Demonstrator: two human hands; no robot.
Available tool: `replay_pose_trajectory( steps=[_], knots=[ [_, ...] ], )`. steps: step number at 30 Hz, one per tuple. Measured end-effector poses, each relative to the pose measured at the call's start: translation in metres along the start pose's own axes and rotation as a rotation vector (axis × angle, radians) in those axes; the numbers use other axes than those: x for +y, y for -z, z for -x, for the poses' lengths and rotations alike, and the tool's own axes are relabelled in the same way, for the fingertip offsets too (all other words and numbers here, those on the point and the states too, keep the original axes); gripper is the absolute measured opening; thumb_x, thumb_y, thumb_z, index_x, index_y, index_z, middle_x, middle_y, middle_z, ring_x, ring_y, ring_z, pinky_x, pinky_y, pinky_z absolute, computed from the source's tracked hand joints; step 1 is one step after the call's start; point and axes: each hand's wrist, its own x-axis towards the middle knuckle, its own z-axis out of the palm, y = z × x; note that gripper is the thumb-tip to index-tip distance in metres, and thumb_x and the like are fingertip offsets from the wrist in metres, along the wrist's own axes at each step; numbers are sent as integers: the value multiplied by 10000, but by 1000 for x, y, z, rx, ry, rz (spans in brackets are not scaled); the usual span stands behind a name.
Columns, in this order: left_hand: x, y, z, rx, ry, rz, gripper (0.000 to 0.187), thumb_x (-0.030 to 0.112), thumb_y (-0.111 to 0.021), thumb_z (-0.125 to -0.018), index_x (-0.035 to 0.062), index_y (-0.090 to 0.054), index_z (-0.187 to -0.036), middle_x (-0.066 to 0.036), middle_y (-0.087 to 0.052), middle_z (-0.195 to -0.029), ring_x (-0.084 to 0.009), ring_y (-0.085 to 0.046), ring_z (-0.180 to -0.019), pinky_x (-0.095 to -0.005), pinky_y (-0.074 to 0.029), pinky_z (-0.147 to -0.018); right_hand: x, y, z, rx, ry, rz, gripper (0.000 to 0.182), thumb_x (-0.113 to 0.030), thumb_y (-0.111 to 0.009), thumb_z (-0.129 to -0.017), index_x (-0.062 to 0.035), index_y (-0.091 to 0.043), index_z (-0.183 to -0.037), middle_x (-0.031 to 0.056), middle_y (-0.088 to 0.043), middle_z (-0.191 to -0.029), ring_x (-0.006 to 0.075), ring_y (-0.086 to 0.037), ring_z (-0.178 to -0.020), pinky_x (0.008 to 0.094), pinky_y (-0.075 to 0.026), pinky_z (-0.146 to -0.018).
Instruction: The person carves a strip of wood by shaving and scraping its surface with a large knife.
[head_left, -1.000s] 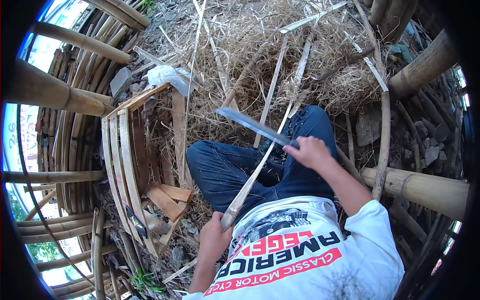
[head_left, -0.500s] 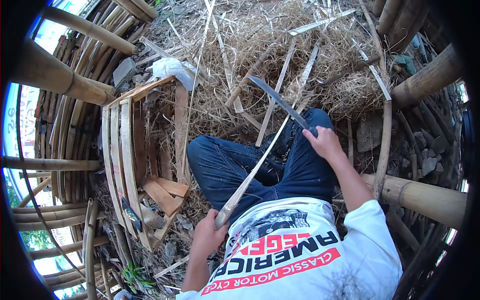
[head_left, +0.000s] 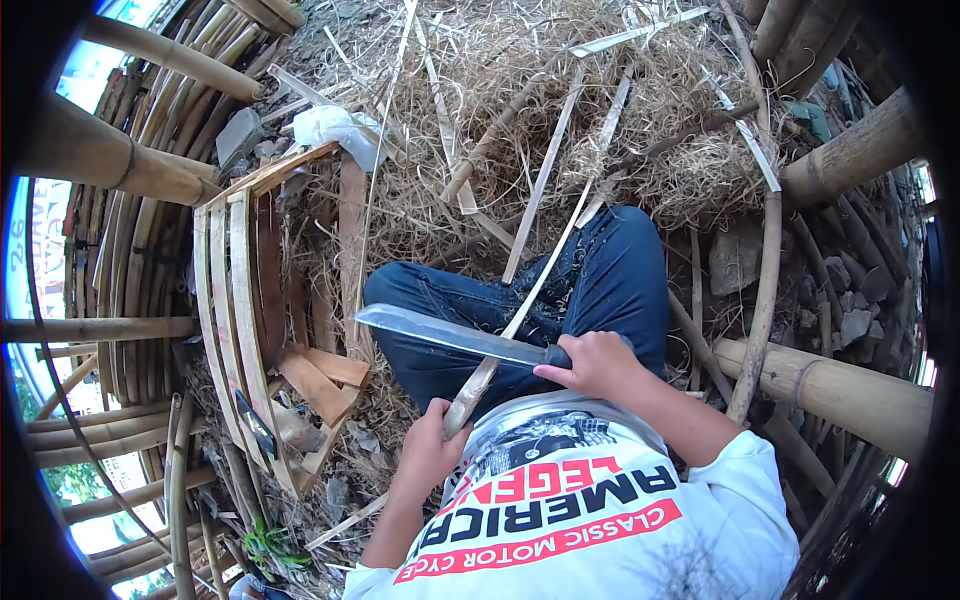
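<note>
My right hand (head_left: 598,362) is closed round the dark handle of a machete (head_left: 450,334), whose long blade points left over my lap. The blade crosses a pale bamboo strip (head_left: 541,283) close to its near end. My left hand (head_left: 432,446) grips that near end, beside my shirt. From there the strip slants up and away, between my legs, to the shavings in front. Dark jeans (head_left: 622,270) lie under both, with small bits of shavings on them.
A wooden crate (head_left: 222,290) lies at my left with wood pieces and a phone (head_left: 256,425) on it. Curly shavings (head_left: 690,185) and loose strips cover the ground ahead. Bamboo poles (head_left: 850,395) flank me. A white plastic bag (head_left: 340,130) rests behind the crate.
My right hand has drawn the machete back towards me and turned its blade from pointing away to pointing left, across the strip near my left hand. The left hand keeps its hold.
</note>
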Motion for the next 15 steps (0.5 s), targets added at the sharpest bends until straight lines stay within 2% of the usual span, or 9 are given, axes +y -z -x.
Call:
replay_pose_trajectory(
  steps=[3, 7, 9, 11, 15],
  knots=[
    [5, 1, 2, -23, 2, 16, 329, 201, -728, -858, 4, -562, -1063, -241, -675, -835, -389, -686, -757, -438, -513, -670, 9, 7, -3, -20, 9, 52, 668, -680, -574, -860, -30, -659, -731, 189, -652, -615, 367, -674, -591, 467, -551, -584],
    [5, 5, 8, -71, 29, 55, 311, 186, -723, -862, -3, -561, -1049, -234, -676, -812, -359, -694, -719, -428, -515, -651, 37, 21, -16, 109, -213, 136, 669, -681, -577, -857, -26, -670, -760, 235, -678, -712, 414, -692, -704, 515, -559, -670],
    [11, 9, 14, -142, 114, 114, 309, 142, -741, -855, -12, -559, -1052, -181, -669, -862, -235, -629, -738, -363, -489, -693, 70, 24, -26, 219, -264, 171, 670, -682, -572, -860, -26, -678, -771, 239, -682, -731, 416, -694, -730, 512, -561, -693],
    [15, 12, 16, -155, 116, 117, 309, 142, -741, -856, -12, -558, -1052, -181, -667, -863, -230, -628, -748, -360, -488, -699, 90, 37, -34, 201, -316, 175, 685, -688, -560, -865, -19, -684, -780, 236, -689, -755, 416, -696, -754, 501, -565, -700],
    [23, 18, 15, -149, 131, 191, 307, 144, -742, -857, -12, -556, -1046, -176, -664, -845, -225, -629, -742, -360, -488, -688, 99, 45, -43, 227, -279, 282, 709, -701, -547, -866, -10, -686, -786, 228, -693, -761, 398, -699, -760, 486, -568, -697]
  ],
)
